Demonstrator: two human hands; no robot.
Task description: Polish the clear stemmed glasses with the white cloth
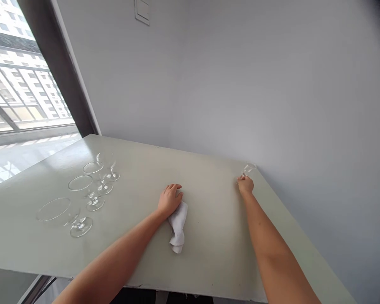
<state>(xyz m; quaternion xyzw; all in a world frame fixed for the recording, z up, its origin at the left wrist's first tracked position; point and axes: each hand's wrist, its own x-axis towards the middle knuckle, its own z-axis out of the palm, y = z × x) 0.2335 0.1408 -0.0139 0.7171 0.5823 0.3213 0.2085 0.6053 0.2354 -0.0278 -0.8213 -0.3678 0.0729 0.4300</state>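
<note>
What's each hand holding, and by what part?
The right hand holds a clear stemmed glass, seemingly by the stem; too small to confirm. The left hand rests on a white cloth.

Obstacles on the tabletop (209, 240): 1 row of wine glasses (95, 202) lying on their sides, 4 feet showing, left of the left hand (170, 200); 1 white cloth (177, 228) under that hand; 1 glass (248, 169) in the right hand (245, 185), near the far corner. 1 wall (272, 84) rises beyond the far edge, blocking passage there. Passage: a hand could pass between the glasses and the cloth, and between the 2 hands.
</note>
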